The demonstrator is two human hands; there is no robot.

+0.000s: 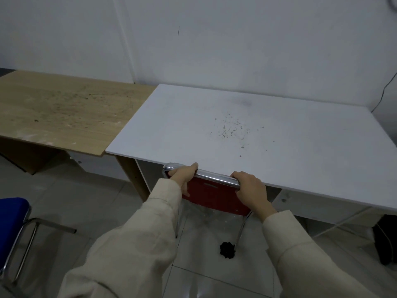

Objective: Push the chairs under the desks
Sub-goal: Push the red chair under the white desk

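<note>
both hands point(217, 181) grip the red chair point(214, 195) top rail, touching the white desk point(236, 130) front edge.

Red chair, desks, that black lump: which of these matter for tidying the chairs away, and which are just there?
Part of the job:
red chair, gripped by left hand and right hand
white desk
blue chair, not yet pushed in
wooden desk

Just lying about:
black lump on the floor
cable on the wall
</note>
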